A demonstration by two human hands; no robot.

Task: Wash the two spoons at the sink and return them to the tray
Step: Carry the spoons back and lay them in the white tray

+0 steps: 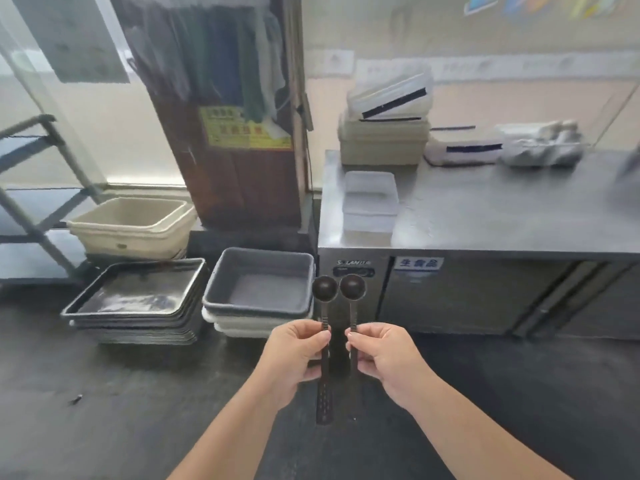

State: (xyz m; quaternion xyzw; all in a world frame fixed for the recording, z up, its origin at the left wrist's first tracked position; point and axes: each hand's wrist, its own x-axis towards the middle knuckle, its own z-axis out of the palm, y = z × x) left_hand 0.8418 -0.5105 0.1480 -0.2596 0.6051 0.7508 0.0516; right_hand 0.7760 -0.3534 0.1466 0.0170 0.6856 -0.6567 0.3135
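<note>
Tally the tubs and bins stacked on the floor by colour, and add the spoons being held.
Beige tubs: 2, nested, as far as the rims show
Grey bin: 1, on top of white ones
White bins: 2 visible under the grey one
Dark spoons: 2, one in the left hand, one in the right hand
Total: 7

Grey tub (pixel 258 282) on floor, stacked black pans (pixel 138 299), steel counter (pixel 502 216)
</note>
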